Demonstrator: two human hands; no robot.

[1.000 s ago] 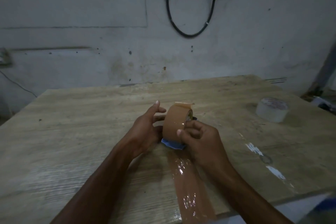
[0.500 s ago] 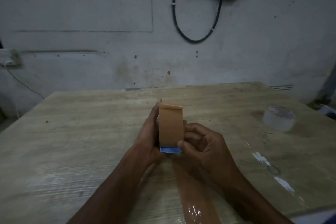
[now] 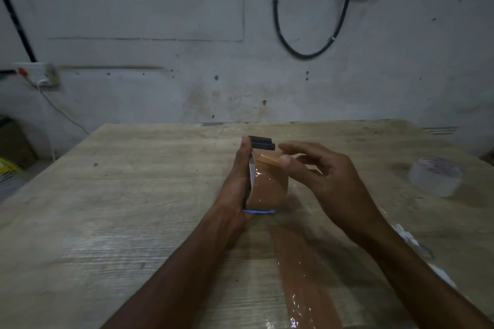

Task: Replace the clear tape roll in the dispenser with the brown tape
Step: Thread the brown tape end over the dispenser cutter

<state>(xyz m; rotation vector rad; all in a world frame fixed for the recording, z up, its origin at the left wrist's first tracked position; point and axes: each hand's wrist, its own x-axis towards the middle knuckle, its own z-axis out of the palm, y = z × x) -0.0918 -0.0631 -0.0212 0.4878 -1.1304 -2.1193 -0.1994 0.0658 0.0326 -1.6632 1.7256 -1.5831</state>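
My left hand (image 3: 236, 187) grips the tape dispenser (image 3: 262, 143), whose black front part sticks up past my fingertips and whose blue edge shows below. The brown tape roll (image 3: 268, 191) sits in the dispenser, upright over the middle of the wooden table (image 3: 133, 195). My right hand (image 3: 320, 176) hovers at the roll's top right, thumb and forefinger pinching the loose tape end at the top. The clear tape roll (image 3: 435, 176) lies flat on the table at the right, apart from both hands.
A strip of brown tape (image 3: 307, 280) is stuck along the table from under the dispenser toward the near edge. Shiny clear tape patches (image 3: 409, 238) lie near the right edge. A wall with a black cable loop (image 3: 307, 53) stands behind the table.
The dispenser has been turned so its black front shows at the top. My right hand left the roll's lower side and moved up to the loose tape end.
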